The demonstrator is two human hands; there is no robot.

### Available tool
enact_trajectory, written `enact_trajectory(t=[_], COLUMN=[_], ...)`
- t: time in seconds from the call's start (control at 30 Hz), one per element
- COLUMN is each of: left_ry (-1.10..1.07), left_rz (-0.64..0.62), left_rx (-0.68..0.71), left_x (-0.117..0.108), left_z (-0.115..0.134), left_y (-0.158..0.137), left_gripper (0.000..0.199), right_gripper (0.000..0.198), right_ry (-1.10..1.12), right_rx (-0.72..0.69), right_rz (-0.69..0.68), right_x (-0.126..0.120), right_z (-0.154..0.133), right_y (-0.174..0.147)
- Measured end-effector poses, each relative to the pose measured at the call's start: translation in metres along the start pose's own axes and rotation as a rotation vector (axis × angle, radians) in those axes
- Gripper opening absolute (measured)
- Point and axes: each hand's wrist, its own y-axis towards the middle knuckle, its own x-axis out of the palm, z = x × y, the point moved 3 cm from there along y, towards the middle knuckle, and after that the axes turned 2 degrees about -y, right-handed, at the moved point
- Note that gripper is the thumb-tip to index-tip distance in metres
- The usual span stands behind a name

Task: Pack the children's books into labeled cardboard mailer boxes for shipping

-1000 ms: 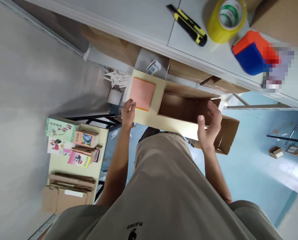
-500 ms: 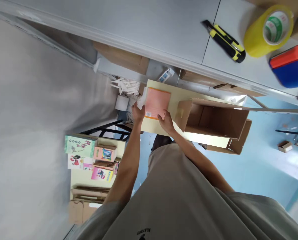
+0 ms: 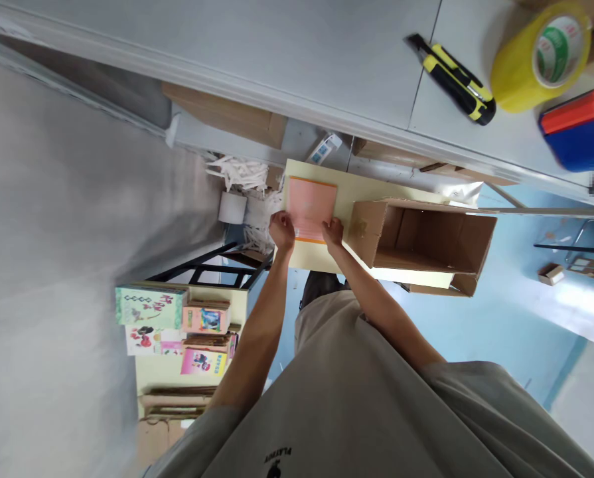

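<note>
A salmon-pink booklet [image 3: 312,204] with orange edges lies flat on a pale yellow board or tabletop [image 3: 344,189] in front of me. My left hand [image 3: 281,230] is closed at the booklet's lower left corner, its fingers curled; what they hold, if anything, is hidden. On the opposite side, my right hand [image 3: 333,232] grips the booklet's lower right edge with thumb and fingers. An open cardboard box [image 3: 366,229] rests on the same surface, just right of my right hand.
White paper shreds [image 3: 239,172] and a white roll [image 3: 232,208] are to the left. A utility knife [image 3: 453,79], yellow tape [image 3: 518,70] and a red-and-blue object [image 3: 580,133] lie on the grey shelf [image 3: 277,46]. Illustrated boxes [image 3: 150,307] stand at lower left.
My left hand has moved right and down onto the booklet's corner, its fingers now curled. My right hand has shifted slightly to the booklet's right edge. The view has shifted a little.
</note>
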Motion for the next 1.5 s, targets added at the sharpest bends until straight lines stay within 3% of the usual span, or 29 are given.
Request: enact_trajectory(t=[0.1, 0.17, 0.27, 0.33, 0.43, 0.6, 0.73, 0.87, 0.97, 1.1, 1.17, 1.27, 1.4, 1.5], left_ry=[0.023, 0.03, 0.03, 0.016, -0.078, -0.343, -0.487, -0.57, -0.542, -0.444, -0.429, -0.456, -0.375, -0.115], left_rz=[0.026, 0.055, 0.096, 0.126, 0.172, 0.151, -0.063, -0.49, -0.781, -0.99, -1.02, -0.921, -0.699, -0.555], left_rx=[-0.026, -0.025, -0.004, 0.029, 0.157, 0.416, 0.48, 0.353, 0.243, 0.156, 0.163, 0.295, 0.594, 0.829], left_x=[0.0, -0.005, -0.022, -0.038, -0.062, -0.077, -0.056, -0.014, 0.017, 0.051, 0.063, 0.063, 0.025, -0.003], left_z=[0.009, 0.016, 0.028, 0.037, 0.059, 0.137, 0.216, 0.271, 0.29, 0.295, 0.298, 0.309, 0.335, 0.354], left_y=[-0.004, -0.006, -0.016, -0.028, -0.056, -0.122, -0.17, -0.198, -0.212, -0.225, -0.224, -0.21, -0.204, -0.229], left_gripper=[0.028, 0.026, 0.023, 0.022, 0.018, 0.032, 0.05, 0.054, 0.06, 0.063, 0.066, 0.065, 0.056, 0.044], right_gripper=[0.029, 0.021, 0.011, 0.014, 0.024, 0.032, 0.032, 0.039, 0.04, 0.04, 0.043, 0.047, 0.054, 0.071], right_ry=[0.059, 0.101, 0.201, 0.349, 0.521, 0.617, 0.716, 0.821, 0.909, 0.971, 0.962, 0.943, 0.787, 0.569], right_rx=[0.168, 0.202, 0.164, 0.07, -0.166, -0.479, -0.576, -0.569, -0.577, -0.605, -0.598, -0.587, -0.5, -0.479], right_rz=[0.041, 0.033, -0.001, -0.026, -0.041, -0.053, 0.022, 0.049, 0.056, 0.044, 0.052, 0.072, 0.165, 0.389], right_x=[-0.004, -0.001, 0.003, -0.004, -0.043, -0.156, -0.235, -0.288, -0.318, -0.346, -0.353, -0.359, -0.375, -0.408], right_z=[-0.011, -0.026, -0.054, -0.073, -0.097, -0.108, -0.089, -0.058, -0.037, -0.014, -0.001, 0.024, 0.069, 0.092], right_y=[-0.005, -0.019, -0.058, -0.092, -0.144, -0.216, -0.251, -0.265, -0.268, -0.269, -0.265, -0.252, -0.225, -0.216])
